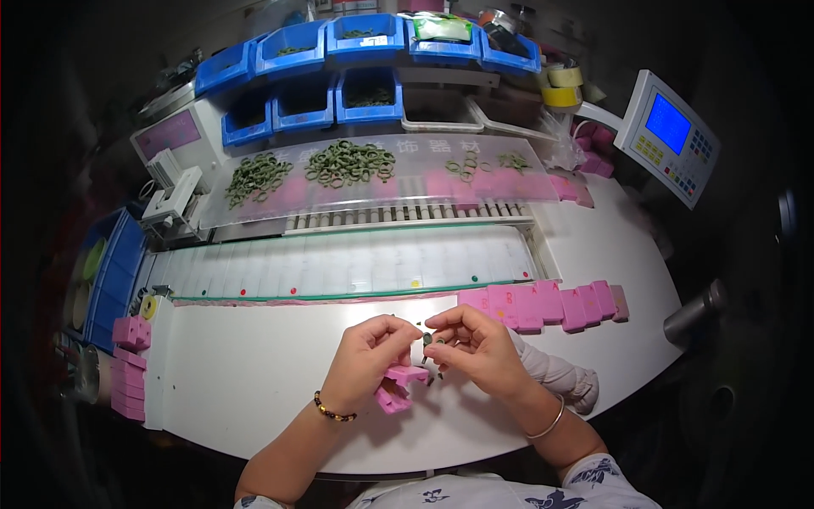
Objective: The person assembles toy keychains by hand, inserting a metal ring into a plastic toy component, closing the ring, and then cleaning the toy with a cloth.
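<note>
The left hand point(373, 349) and the right hand point(480, 343) are held close together over the white table point(254, 382), the fingertips nearly meeting. Small green pieces point(427, 338) are pinched between the thumb and fingers of the right hand; whether anything is gripped by the left thumb and finger cannot be told. A pink block point(393, 395) is partly covered by the left hand, and whether it is held or rested on the table cannot be made out. A grey cloth point(572, 382) is partly hidden by the right arm. Pink blocks point(527, 307) are lined up beyond the right hand. Farther back, green rings point(350, 163) are heaped on a clear sheet point(536, 176), below 2 rows of blue bins point(370, 113)
</note>
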Demonstrator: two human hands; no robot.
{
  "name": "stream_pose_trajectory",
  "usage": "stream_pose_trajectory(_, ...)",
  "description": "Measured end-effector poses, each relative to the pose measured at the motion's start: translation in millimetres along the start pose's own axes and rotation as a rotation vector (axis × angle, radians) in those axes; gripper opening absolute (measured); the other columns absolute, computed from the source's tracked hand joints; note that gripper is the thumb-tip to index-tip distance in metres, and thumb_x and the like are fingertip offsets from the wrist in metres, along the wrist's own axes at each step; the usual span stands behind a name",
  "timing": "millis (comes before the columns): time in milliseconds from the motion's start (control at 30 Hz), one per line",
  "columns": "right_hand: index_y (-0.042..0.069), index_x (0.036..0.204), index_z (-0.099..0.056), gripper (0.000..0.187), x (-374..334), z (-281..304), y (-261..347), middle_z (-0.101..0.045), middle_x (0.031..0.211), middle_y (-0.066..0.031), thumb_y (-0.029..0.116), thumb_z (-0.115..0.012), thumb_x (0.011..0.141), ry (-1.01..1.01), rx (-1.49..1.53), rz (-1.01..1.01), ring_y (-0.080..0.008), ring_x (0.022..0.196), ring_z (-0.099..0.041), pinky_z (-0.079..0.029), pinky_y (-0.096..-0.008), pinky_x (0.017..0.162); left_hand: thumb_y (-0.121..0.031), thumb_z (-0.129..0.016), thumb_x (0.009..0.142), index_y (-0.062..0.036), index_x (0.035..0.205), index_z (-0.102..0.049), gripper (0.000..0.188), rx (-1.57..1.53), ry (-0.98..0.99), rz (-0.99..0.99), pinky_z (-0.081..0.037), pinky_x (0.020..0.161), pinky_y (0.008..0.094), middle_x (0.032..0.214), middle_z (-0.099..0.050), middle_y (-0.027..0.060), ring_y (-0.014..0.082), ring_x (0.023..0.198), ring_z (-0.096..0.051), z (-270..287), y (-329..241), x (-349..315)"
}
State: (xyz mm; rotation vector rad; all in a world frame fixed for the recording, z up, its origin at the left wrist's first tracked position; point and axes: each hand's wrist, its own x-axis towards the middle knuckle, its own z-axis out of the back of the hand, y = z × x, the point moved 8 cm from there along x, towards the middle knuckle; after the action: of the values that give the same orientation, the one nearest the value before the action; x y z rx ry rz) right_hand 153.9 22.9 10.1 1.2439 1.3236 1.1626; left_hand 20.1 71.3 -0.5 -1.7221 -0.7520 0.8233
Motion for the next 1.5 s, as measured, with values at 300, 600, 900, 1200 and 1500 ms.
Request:
stream_pose_trajectory(300,-0.002,0.108,-0.061,0.026,12.9,-9.2,16.6,-0.064,0.081,-0.0030,0.010,-0.069,0.086,0.293,-0.132,-0.227,-0.0072,0.070,-0.061,-0.050,-0.0219,0.059,-0.020,-0.059,0.095,0.0024,0.087,-0.064,0.024,0.076,-0.048,-0.076,-0.044,0.055,0.0195,0.068,-0.060,0.0016,0.0048,0.060,-0.054,17.1,-4.4,0.3)
stream_pose_trajectory(600,-0.004,0.119,-0.057,0.039,137.3,107.4,138.1,-0.065,0.111,-0.0124,0.022,-0.065,0.091,-0.130,0.057,0.220,-0.0206,0.095,-0.068,-0.056,-0.0317,0.081,-0.022,-0.052,0.099,-0.0007,0.090,-0.057,0.024,-0.297,-0.091,0.039,-0.049,0.051,0.0247,0.065,-0.058,0.0029,0.0125,0.056,-0.059,19.5,3.2,8.1)
stream_pose_trajectory(900,-0.003,0.121,-0.056,0.034,80.3,94.0,73.2,-0.067,0.108,-0.0124,0.016,-0.061,0.093,-0.170,-0.092,0.109,-0.0179,0.092,-0.068,-0.056,-0.0284,0.079,-0.027,-0.052,0.099,-0.0015,0.091,-0.055,0.027,-0.439,-0.110,0.077,-0.050,0.051,0.0279,0.068,-0.053,0.0030,0.0161,0.056,-0.059,24.5,14.6,9.4)
stream_pose_trajectory(1200,0.004,0.091,-0.069,0.011,121.4,72.4,139.0,-0.069,0.085,-0.0122,0.006,-0.065,0.080,-0.377,-1.190,0.834,-0.0283,0.084,-0.064,-0.051,-0.0366,0.071,-0.026,-0.053,0.098,-0.0005,0.091,-0.056,0.027,-0.434,-0.082,0.110,-0.050,0.052,0.0279,0.069,-0.054,0.0024,0.0157,0.057,-0.059,13.0,17.4,14.2)
stream_pose_trajectory(1500,0.005,0.092,-0.069,0.024,195.4,41.2,111.2,-0.068,0.089,-0.0109,-0.004,-0.061,0.071,-0.116,-1.589,0.803,-0.0308,0.088,-0.063,-0.053,-0.0398,0.074,-0.029,-0.051,0.098,-0.0012,0.092,-0.056,0.029,-0.441,-0.122,0.134,-0.050,0.052,0.0286,0.067,-0.055,0.0041,0.0174,0.058,-0.060,26.9,19.6,12.0)
